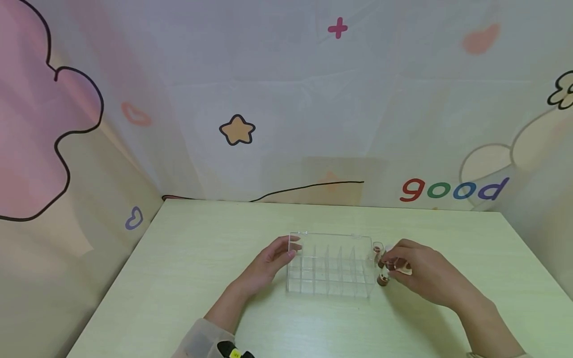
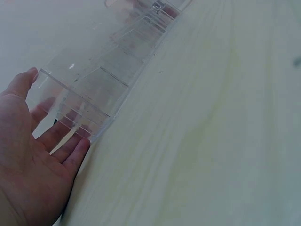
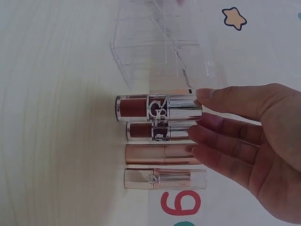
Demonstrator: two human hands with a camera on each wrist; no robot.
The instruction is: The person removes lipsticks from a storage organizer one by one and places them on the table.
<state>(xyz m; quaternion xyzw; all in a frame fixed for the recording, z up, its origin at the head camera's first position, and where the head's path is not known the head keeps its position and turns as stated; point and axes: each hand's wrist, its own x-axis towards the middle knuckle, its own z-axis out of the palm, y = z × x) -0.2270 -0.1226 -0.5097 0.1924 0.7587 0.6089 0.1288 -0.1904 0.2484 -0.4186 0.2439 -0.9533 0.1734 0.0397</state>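
Note:
A clear plastic compartment organizer (image 1: 329, 271) stands on the table in front of me. My left hand (image 1: 275, 258) grips its left end, with the thumb on one side and fingers on the other, as the left wrist view shows (image 2: 42, 155). Just off its right end, several lipsticks stand upright in a row. My right hand (image 3: 254, 136) pinches the silver top of the lipstick (image 3: 134, 108) nearest the organizer. Beside that one are a smaller dark-red lipstick (image 3: 139, 131), a rose-gold one (image 3: 143, 154) and a clear-capped one (image 3: 174, 180). The head view partly hides them behind my right hand (image 1: 425, 271).
The pale wooden table (image 1: 179, 278) reaches back to a printed cloth backdrop (image 1: 286, 99). Coloured letters on the cloth sit behind the lipsticks' side. The organizer's dividers are thin and see-through.

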